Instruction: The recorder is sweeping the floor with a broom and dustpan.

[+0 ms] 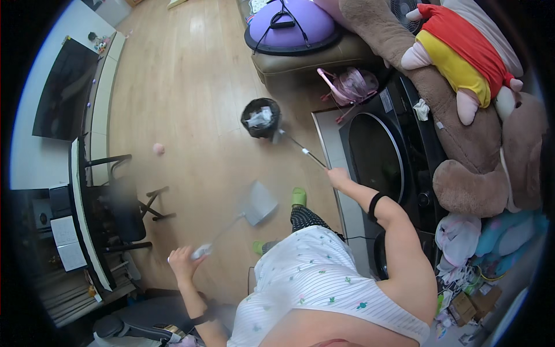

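My left hand [184,261] is closed around the handle of a long-handled dustpan. The dustpan's grey pan [259,203] is out over the wood floor in front of my feet, a little blurred. My right hand [338,177] grips a thin metal pole [313,158] with a white collar. The pole's far end reaches the side of a round waste bin [277,121] lined with a black bag; crumpled white waste lies inside. What is fixed to that end is too blurred to tell. A small pink ball-like thing [158,149] lies on the floor to the left.
A black front-loading appliance [377,156] stands on my right, large plush toys [468,143] beyond it. A pink toy stroller [349,86] is beside a brown leather seat [312,65] bearing a purple balance trainer [290,26]. On the left are a desk and a black chair [125,208].
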